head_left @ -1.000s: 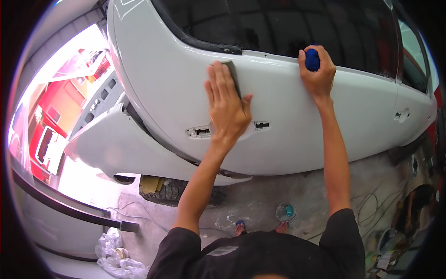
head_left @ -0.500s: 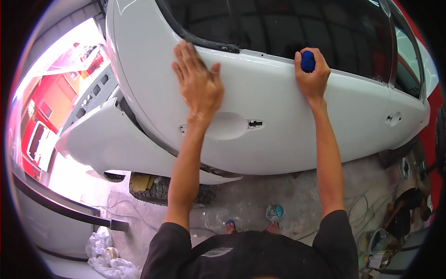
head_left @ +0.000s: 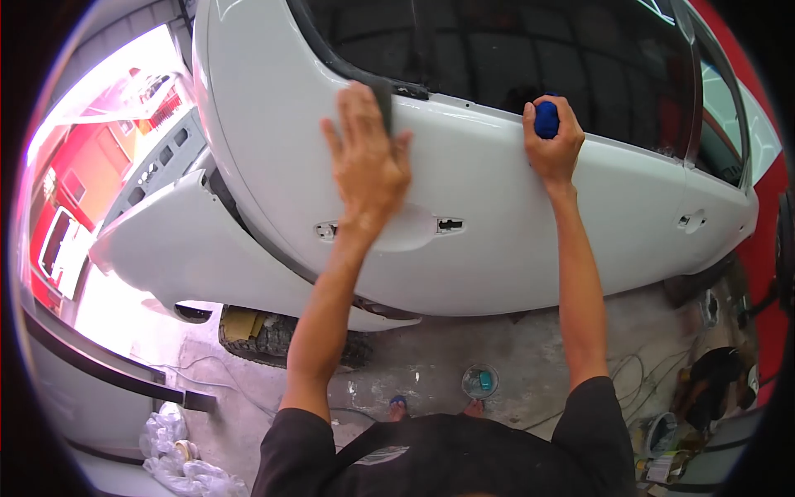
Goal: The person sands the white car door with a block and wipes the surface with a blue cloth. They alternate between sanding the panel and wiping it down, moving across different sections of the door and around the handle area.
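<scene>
My left hand [head_left: 368, 161] lies on the white car door [head_left: 489, 190], fingers stretched over a dark flat pad [head_left: 382, 103] that shows beside its fingertips. The hand is a little blurred, just below the window's lower left corner. My right hand [head_left: 553, 141] is wrapped round a blue lump [head_left: 546, 120] at the door's upper edge, under the dark window glass [head_left: 530, 50]. Two handle recesses show in the white panel, one of them [head_left: 406, 228] below my left hand.
A loose white panel [head_left: 199, 248] and a tyre [head_left: 273, 338] are at the left. On the floor are a bucket [head_left: 480, 382] near my feet, hoses, crumpled plastic [head_left: 178, 447] at lower left and clutter at lower right.
My left hand has moved right across the door, and more of the dark pad shows. My right hand still holds the blue lump. The whole view has shifted slightly.
</scene>
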The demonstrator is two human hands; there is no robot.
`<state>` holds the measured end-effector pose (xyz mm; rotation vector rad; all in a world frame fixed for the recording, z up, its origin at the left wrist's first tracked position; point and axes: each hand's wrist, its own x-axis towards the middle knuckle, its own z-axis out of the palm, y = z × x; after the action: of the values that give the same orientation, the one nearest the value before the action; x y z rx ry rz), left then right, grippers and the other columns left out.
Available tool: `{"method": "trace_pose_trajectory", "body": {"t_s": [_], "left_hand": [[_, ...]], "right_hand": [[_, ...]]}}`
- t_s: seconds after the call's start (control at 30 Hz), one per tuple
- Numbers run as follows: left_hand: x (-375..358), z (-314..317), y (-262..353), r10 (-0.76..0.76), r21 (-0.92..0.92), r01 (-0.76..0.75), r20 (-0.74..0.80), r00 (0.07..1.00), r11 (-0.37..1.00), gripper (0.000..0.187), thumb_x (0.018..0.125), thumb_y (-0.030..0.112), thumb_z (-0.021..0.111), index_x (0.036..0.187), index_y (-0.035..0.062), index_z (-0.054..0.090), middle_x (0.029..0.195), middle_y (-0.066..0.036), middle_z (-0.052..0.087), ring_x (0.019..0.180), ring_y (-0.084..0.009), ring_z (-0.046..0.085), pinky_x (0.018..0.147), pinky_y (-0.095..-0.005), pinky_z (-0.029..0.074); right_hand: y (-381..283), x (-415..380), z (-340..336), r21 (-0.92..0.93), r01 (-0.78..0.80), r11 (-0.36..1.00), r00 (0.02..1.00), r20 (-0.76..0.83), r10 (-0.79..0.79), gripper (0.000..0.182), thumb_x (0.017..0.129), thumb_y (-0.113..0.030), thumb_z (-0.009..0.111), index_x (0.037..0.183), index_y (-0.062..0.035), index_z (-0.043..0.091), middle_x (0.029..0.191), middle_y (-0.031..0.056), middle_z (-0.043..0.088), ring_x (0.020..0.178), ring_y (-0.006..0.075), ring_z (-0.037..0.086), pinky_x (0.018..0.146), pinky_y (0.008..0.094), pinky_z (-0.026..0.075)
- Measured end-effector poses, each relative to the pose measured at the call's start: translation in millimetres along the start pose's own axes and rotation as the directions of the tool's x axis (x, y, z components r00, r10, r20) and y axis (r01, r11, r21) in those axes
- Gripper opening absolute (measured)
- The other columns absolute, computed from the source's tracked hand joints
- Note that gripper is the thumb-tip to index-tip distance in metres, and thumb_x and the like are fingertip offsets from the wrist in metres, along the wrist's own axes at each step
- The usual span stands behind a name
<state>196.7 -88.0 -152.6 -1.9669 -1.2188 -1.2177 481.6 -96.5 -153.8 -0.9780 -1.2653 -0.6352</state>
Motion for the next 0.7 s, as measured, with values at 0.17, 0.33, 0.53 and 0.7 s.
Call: {"method": "trace_pose_trajectory", "body": {"t_s": [0.17, 0.33, 0.53, 0.7], "left_hand": [[-26.9, 14.6, 28.9, 0.004, -0.178, -0.017, -0.071, 0.997, 0.984, 0.083, 0.106, 0.036, 0.059, 0.167, -0.0075, 0.023, 0.175, -0.024, 0.027, 0.164, -0.0431, 0.021, 0.131, -0.0624, 0.017], [-0.5, 3.7, 12.9, -0.018, 0.021, 0.019, -0.051, 0.999, 1.000, 0.084, 0.106, 0.038, 0.058, 0.165, -0.0120, 0.025, 0.172, -0.028, 0.029, 0.162, -0.0456, 0.024, 0.129, -0.0633, 0.020], [-21.4, 2.3, 31.9, -0.089, -0.067, 0.085, -0.056, 0.994, 0.994, 0.078, 0.108, 0.035, 0.055, 0.164, -0.0123, 0.028, 0.173, -0.028, 0.028, 0.163, -0.0436, 0.022, 0.129, -0.0648, 0.017], [-12.2, 5.0, 22.7, -0.108, -0.040, 0.105, -0.093, 0.990, 0.994, 0.081, 0.107, 0.037, 0.057, 0.164, -0.0126, 0.027, 0.174, -0.028, 0.027, 0.163, -0.0442, 0.022, 0.129, -0.0658, 0.015]], "right_hand": [[-4.4, 0.6, 0.4, -0.001, -0.010, 1.000, 1.000, -0.012, 0.010, 0.016, 0.093, -0.017, 0.080, 0.098, -0.0084, 0.068, 0.090, 0.0096, 0.073, 0.082, 0.0300, 0.071, 0.075, 0.0397, 0.057], [-0.9, -0.3, 0.7, -0.013, -0.020, 1.000, 1.000, -0.014, 0.020, 0.015, 0.093, -0.017, 0.080, 0.098, -0.0084, 0.068, 0.089, 0.0094, 0.072, 0.081, 0.0299, 0.071, 0.074, 0.0398, 0.057], [-0.4, 0.8, 3.0, -0.001, -0.035, 0.999, 0.999, -0.019, 0.035, 0.015, 0.093, -0.018, 0.080, 0.097, -0.0084, 0.068, 0.088, 0.0093, 0.072, 0.078, 0.0293, 0.070, 0.073, 0.0390, 0.056], [-6.4, -0.5, 1.6, -0.003, -0.062, 0.998, 0.998, -0.027, 0.062, 0.015, 0.093, -0.017, 0.080, 0.096, -0.0078, 0.068, 0.085, 0.0090, 0.071, 0.075, 0.0283, 0.069, 0.071, 0.0383, 0.056]]}}
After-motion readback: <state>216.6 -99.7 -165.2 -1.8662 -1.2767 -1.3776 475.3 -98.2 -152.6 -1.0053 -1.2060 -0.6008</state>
